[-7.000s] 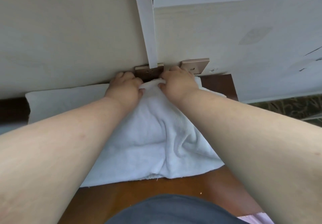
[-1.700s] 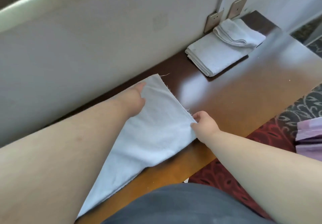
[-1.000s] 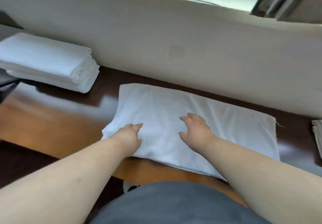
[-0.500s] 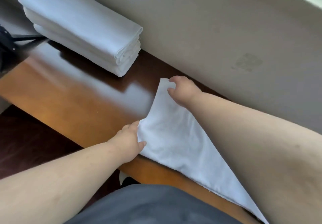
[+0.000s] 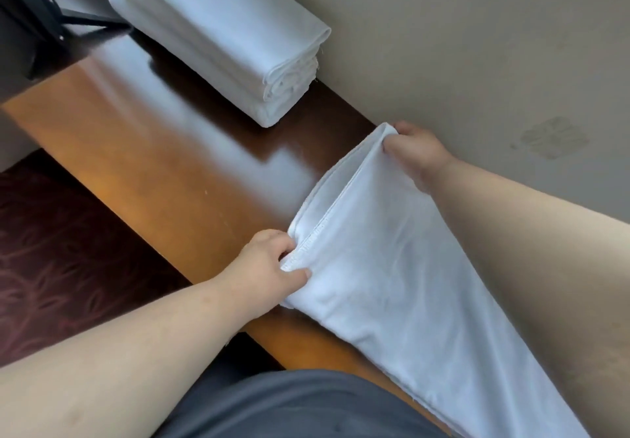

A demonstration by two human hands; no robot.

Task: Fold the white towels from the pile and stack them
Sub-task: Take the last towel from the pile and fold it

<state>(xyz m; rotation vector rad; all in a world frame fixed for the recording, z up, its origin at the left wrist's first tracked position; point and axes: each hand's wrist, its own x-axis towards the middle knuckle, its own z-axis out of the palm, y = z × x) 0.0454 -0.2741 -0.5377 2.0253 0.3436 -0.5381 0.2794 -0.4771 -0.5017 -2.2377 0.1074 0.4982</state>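
Note:
A white towel (image 5: 385, 267), folded lengthwise into a long strip, lies across the wooden table (image 5: 163, 164) and runs off toward the lower right. My left hand (image 5: 269, 267) pinches the near corner of its short end, thumb on top of the hemmed edge. My right hand (image 5: 416, 154) grips the far corner by the wall. The end between the two hands is lifted a little off the table and shows doubled layers. A stack of folded white towels (image 5: 221, 38) sits further left against the wall.
A beige wall (image 5: 477, 45) runs along the table's far side. A dark stand with black legs (image 5: 37, 28) is at the upper left. Patterned dark red carpet (image 5: 54, 253) lies below the table's near edge. My dark grey clothing (image 5: 289, 407) fills the bottom.
Both hands have closed on the two corners of the towel's left end and raised it slightly. The view has shifted closer and the stack now sits higher in the frame.

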